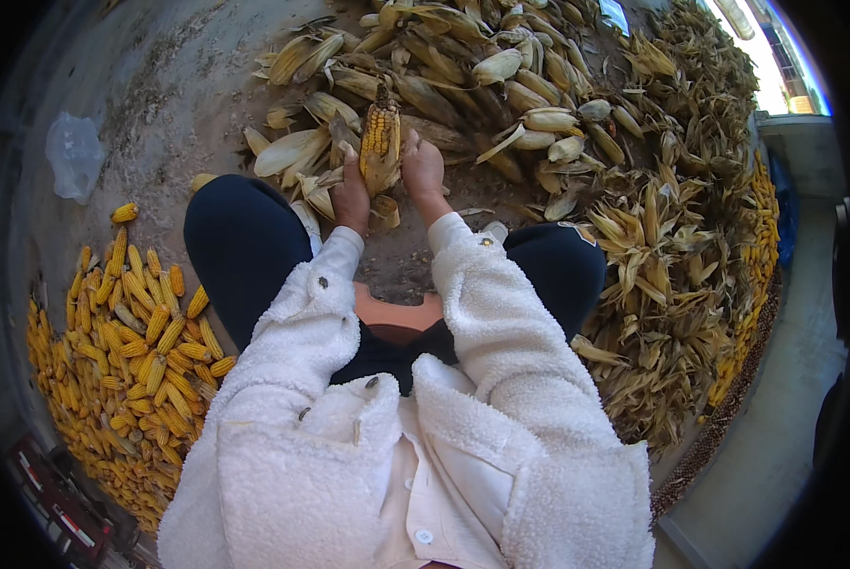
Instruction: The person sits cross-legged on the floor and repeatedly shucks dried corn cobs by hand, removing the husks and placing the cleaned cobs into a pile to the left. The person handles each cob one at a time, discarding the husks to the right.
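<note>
My left hand [351, 193] grips the lower end of a yellow ear of corn [381, 139], which stands upright with its darker tip pointing away from me. Its kernels are bare on most of the side I see, while dry husk [380, 173] still wraps the base. Just right of the ear is my right hand [422, 167], its fingers curled; whether a piece of husk is pinched in them is hidden. Beyond both hands lies a heap of unhusked corn ears [425, 92] in pale, dry husks.
Bare yellow cobs [147, 334] are piled at my left. Loose husks [652, 306] form a heap along the right, with more cobs [752, 263] past it by a wall. A clear plastic bag [75, 158] lies on the floor [176, 85]. Under me is an orange-brown stool [400, 313].
</note>
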### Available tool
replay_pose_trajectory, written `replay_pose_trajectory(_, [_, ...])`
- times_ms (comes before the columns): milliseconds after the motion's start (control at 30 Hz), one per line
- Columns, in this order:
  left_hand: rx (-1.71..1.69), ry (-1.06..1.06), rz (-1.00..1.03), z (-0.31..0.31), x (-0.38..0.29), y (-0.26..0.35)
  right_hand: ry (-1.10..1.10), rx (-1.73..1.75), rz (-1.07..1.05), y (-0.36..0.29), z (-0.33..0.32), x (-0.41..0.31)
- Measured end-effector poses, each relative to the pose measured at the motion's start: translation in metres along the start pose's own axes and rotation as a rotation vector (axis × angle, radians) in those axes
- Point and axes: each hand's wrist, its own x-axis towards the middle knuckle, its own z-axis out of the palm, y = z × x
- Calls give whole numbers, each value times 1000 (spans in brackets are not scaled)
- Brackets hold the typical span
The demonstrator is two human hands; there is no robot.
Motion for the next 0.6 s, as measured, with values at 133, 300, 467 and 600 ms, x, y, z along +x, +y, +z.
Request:
replay_pose_trajectory(133, [-338,-163,-161,-3,18,-30,101,534,199,-7,2,7])
replay_pose_trajectory(300, [-138,-220,-137,-7,17,-29,236,375,115,-9,-15,12])
replay_pose_trajectory(467, [-249,-350,246,7,-2,8,98,475,6,3,-3,5])
replay_pose_trajectory(600, [-143,-369,181,-3,3,9,-85,814,157,-1,-1,1])
